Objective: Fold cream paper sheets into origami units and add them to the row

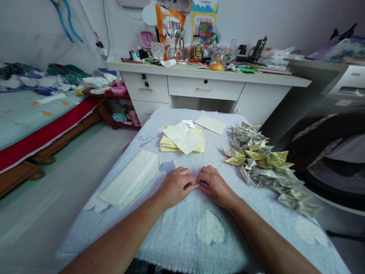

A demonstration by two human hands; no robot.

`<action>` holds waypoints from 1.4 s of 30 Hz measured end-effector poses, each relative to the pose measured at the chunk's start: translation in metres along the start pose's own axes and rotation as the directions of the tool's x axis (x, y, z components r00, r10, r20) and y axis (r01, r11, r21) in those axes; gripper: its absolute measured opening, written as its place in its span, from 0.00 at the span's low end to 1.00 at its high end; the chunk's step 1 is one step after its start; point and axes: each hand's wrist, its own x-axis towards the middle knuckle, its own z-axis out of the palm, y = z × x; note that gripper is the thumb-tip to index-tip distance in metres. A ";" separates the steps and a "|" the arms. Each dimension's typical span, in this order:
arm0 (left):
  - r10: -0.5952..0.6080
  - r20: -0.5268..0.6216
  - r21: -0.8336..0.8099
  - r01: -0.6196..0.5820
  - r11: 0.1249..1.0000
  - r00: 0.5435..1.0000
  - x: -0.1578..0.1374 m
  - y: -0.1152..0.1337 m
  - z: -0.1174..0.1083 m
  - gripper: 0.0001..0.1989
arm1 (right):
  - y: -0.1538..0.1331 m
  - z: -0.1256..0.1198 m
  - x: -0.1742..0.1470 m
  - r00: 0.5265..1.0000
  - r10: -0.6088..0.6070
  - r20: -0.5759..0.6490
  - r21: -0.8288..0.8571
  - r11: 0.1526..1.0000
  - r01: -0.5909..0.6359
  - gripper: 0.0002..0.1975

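Both hands meet over the middle of the cloth-covered table. My left hand [178, 184] is closed, its thumb and fingers pinching one end of a small piece of folded paper [196, 185]. Opposite it, my right hand [212, 184] pinches the other end. Most of that paper is hidden by the fingers. Beyond the hands lies a stack of yellow paper sheets [165, 146], topped by a creased white square [182, 137]. To the left rests a long stack of folded white paper [129, 180]. Many folded paper pieces [265, 163], silver-grey and gold, are heaped on the right.
A flat pale sheet [211, 124] lies near the table's far edge. Behind stands a white desk [205, 85] crowded with a jar [197, 49], an orange bag [169, 28] and other items. A bed [42, 118] is at left, a washing machine [348, 87] at right.
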 end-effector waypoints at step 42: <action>-0.178 0.050 -0.168 0.184 0.968 0.983 0.004 0.003 -0.007 0.06 | -0.006 -0.007 0.001 0.977 0.206 0.061 0.035 0.977 -0.209 0.04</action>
